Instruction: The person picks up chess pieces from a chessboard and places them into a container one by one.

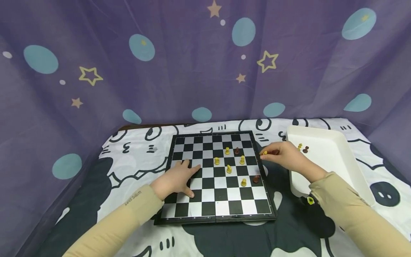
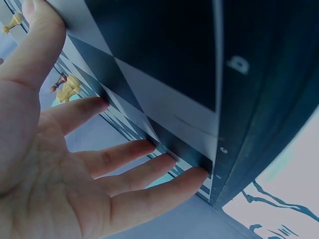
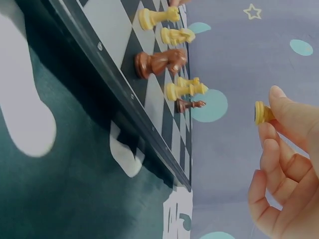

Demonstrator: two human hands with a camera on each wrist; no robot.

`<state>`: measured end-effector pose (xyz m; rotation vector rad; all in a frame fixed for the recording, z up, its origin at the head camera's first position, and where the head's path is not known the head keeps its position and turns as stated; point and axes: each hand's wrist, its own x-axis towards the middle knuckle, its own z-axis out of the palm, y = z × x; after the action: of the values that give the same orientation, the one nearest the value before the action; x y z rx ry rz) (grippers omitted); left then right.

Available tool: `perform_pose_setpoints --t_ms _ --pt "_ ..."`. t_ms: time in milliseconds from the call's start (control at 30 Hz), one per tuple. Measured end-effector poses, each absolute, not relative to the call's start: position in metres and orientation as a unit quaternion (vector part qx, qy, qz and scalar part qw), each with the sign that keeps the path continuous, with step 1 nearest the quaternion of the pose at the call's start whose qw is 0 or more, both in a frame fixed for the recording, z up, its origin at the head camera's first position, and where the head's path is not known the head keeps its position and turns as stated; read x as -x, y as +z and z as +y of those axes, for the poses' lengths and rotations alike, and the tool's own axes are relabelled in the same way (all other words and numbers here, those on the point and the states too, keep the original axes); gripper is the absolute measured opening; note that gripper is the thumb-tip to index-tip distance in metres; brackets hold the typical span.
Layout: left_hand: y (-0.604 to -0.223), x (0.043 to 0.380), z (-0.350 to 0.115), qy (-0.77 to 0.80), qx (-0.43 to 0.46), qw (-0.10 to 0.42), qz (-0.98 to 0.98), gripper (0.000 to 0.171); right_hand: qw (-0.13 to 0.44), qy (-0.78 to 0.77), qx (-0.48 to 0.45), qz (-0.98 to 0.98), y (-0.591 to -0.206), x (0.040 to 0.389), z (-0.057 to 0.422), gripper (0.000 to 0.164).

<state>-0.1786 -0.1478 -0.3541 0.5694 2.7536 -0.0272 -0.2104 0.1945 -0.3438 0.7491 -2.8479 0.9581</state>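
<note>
A black-and-white chessboard (image 1: 221, 207) lies on the patterned cloth. Fingers spread, my left hand (image 1: 176, 178) touches the board's left half; the left wrist view shows its fingertips (image 2: 197, 174) against the squares. Off the board's right edge, my right hand (image 1: 287, 155) pinches a yellow chess piece (image 3: 259, 113) between thumb and finger, its base exposed and its top hidden. Several yellow chess pieces (image 1: 229, 169) stand on the board's right half. Among them are a brown knight (image 3: 154, 63) and a smaller brown piece (image 1: 237, 151).
At the right stands a white tray (image 1: 348, 157) holding a yellow piece (image 1: 300, 146) and a brown piece (image 1: 305, 149). The right forearm crosses over the tray's near part. Behind the cloth-covered table hangs a purple curtain (image 1: 179, 82) with stars and ovals.
</note>
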Motion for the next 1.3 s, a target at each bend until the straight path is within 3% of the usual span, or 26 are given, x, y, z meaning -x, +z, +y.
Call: perform_pose_setpoints --t_ms 300,700,1300 --pt "-0.357 0.177 -0.148 -0.002 -0.196 0.168 0.966 0.097 0.027 0.308 -0.218 -0.926 -0.333 0.207 0.211 0.018" --pt "-0.356 0.178 -0.148 0.005 -0.19 0.17 0.967 0.097 0.09 0.296 -0.2 -0.93 -0.329 0.213 0.249 0.014" --pt "-0.355 0.179 -0.149 0.0 -0.196 0.165 0.967 0.098 0.082 0.263 -0.109 -0.955 -0.337 0.23 0.305 0.028"
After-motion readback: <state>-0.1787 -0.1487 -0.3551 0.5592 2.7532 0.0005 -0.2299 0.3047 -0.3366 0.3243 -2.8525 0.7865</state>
